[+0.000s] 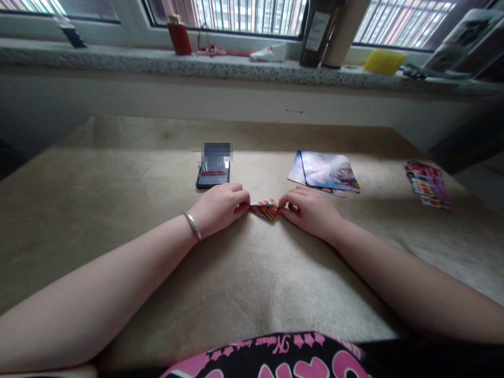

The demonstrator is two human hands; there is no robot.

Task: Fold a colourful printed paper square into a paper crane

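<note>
Between my two hands is a small folded piece of printed paper [265,209], red, yellow and white, roughly triangular with its point toward me. My left hand [220,208], below a silver bangle [192,226], pinches its left corner. The right corner is pinched between the thumb and fingers of my right hand [309,211]. Just beyond my left hand lies a smartphone [214,170] with its screen lit, part of it blurred out. Several printed sheets [328,170], mostly blue, lie loosely stacked past my right hand.
Pink and red printed papers [427,186] lie at the table's right. The tan table [137,163] reaches to a wall below a stone windowsill [236,65]. On the sill stand a red bottle [180,37], a dark bottle [318,34] and a yellow block [385,62].
</note>
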